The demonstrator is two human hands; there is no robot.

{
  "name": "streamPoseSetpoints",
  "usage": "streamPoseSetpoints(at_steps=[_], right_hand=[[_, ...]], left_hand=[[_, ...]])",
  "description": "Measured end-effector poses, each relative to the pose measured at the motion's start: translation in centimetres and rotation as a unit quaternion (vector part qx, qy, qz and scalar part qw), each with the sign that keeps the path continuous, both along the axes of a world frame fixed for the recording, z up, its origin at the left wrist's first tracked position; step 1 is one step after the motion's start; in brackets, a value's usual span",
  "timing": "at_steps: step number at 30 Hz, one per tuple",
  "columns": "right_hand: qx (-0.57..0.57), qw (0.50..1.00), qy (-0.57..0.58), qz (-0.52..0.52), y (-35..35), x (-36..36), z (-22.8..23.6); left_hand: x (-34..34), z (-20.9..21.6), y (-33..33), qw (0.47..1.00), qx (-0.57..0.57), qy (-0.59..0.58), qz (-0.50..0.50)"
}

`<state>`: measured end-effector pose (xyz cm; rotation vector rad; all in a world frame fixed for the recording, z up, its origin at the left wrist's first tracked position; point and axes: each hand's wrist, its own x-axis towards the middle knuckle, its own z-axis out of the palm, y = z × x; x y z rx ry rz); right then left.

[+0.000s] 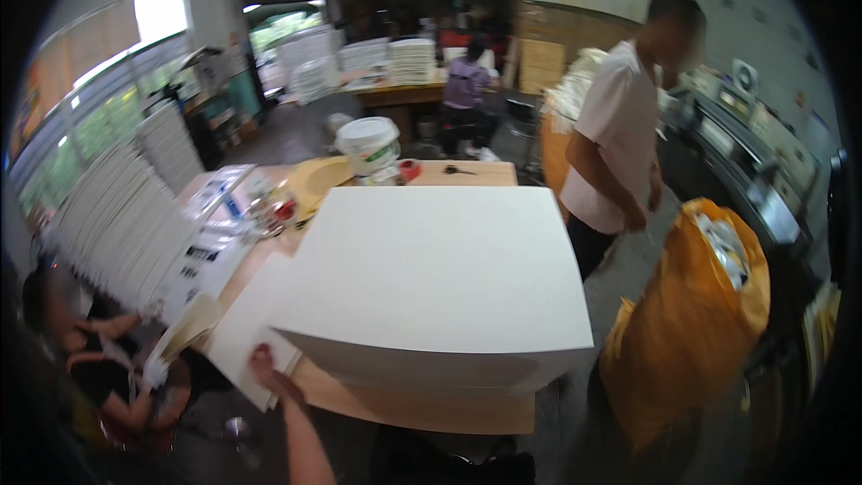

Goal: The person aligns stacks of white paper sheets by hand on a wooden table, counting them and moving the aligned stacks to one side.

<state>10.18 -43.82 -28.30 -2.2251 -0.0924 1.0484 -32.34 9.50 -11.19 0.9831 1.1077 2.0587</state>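
A tall stack of large white sheets (440, 260) stands in front of me on a wooden table. Left of it, and lower, lies a thinner pile of white sheets (247, 323), reaching out over the table's left edge. My left hand (272, 370) is at the near part of this pile, beside the near left corner of the tall stack. Its fingers are small and blurred, so whether they grip a sheet or just rest on it does not show. My right hand is out of the picture.
A white bucket (368, 145), yellow pieces (316, 181) and scissors (460, 170) sit at the table's far side. At lower left a seated person (108, 368) handles a pale sheet. A standing person (620, 126) and a bulging orange sack (678, 332) are on the right.
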Motion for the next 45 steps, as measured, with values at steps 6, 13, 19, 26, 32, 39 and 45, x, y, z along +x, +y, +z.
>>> streamPoseSetpoints(at_steps=[6,13,19,26,32,39,45], right_hand=[[0.125,0.943,-0.306,-0.041,1.3,2.0,5.6],[0.38,0.848,-0.367,-0.039,16.0,3.3,34.5],[0.187,0.877,-0.398,0.195,18.0,5.2,39.8],[0.254,0.835,-0.471,0.13,22.4,3.0,44.7],[0.596,0.79,-0.133,-0.047,24.8,3.5,41.5],[0.613,0.786,-0.073,-0.035,24.5,3.7,41.9],[0.614,0.787,-0.058,-0.024,24.2,4.1,41.5]], left_hand=[[14.3,24.1,-7.6,0.856,0.312,0.293,-0.289],[28.9,25.2,-10.6,0.595,0.388,0.513,-0.482],[29.0,24.2,-10.4,0.606,0.363,0.498,-0.502],[29.0,24.2,-10.7,0.647,0.238,0.423,-0.588],[28.7,24.7,-10.0,0.607,0.281,0.438,-0.6],[28.8,24.9,-10.3,0.606,0.277,0.443,-0.6],[28.7,24.8,-10.3,0.615,0.23,0.427,-0.622]])
